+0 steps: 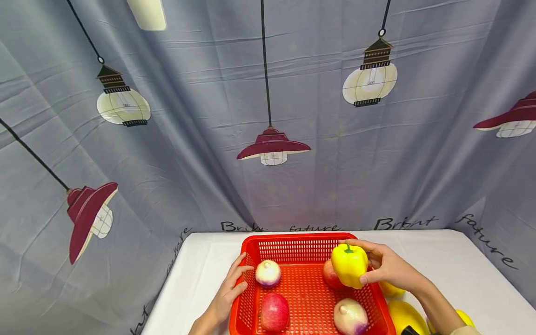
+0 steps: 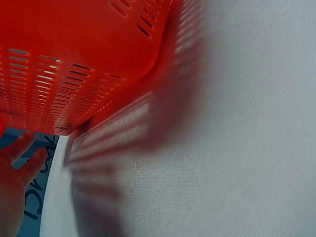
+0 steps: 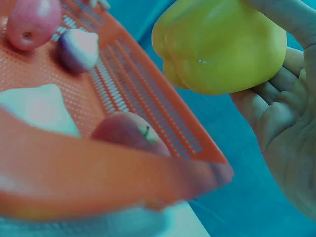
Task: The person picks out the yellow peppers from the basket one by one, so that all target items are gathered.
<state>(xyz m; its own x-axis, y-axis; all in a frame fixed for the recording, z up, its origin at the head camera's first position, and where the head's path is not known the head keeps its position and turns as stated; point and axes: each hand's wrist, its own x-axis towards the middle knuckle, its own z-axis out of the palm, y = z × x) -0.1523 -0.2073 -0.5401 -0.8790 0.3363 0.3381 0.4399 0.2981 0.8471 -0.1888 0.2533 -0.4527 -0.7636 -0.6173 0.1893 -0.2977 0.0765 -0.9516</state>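
Observation:
In the head view my right hand [image 1: 389, 265] grips a yellow bell pepper [image 1: 348, 263], stem up, over the right side of a red plastic basket [image 1: 301, 298]. The right wrist view shows the pepper [image 3: 217, 49] between thumb and fingers, above the basket rim. My left hand [image 1: 226, 293] rests at the basket's left rim, fingers spread and fairly straight. Inside lie two white-and-purple onion-like bulbs [image 1: 268, 272], a red apple-like fruit [image 1: 274, 311] at front left, and another reddish fruit [image 1: 330, 274] partly hidden behind the pepper.
Several yellow items [image 1: 404, 316] lie on the white tabletop [image 1: 435, 260] right of the basket, partly covered by my right forearm. A grey curtain [image 1: 318, 186] with printed lamps hangs behind the table.

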